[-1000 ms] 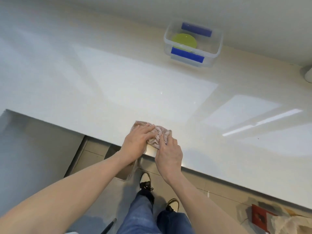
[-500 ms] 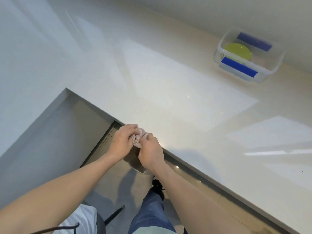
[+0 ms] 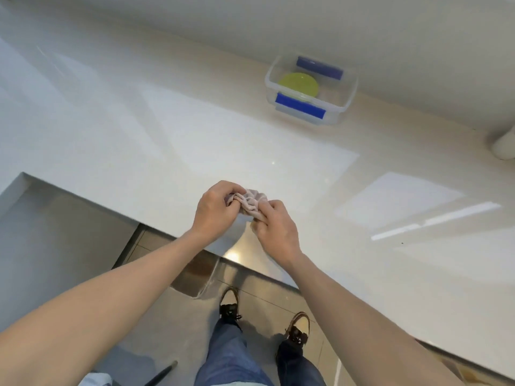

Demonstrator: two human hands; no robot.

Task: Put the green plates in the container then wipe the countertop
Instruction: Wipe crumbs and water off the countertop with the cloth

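A crumpled pale pink cloth (image 3: pixel 252 201) is bunched between both my hands, just above the near edge of the glossy white countertop (image 3: pixel 172 135). My left hand (image 3: pixel 216 210) grips its left side and my right hand (image 3: pixel 274 228) pinches its right side. Far back on the counter, against the wall, stands a clear plastic container (image 3: pixel 349 91) with blue clips. A lime green plate (image 3: pixel 299 84) lies flat inside it; I cannot tell whether more plates are stacked under it.
The counter edge runs diagonally from the left to the lower right, with a step-down corner at the left (image 3: pixel 23 175). A white rounded object (image 3: pixel 504 144) sits at the right edge by the wall. Grey floor tiles and my shoes are below.
The cloth went from flat under my hands on the counter to bunched up and lifted between both hands. My view swung left, then back right.
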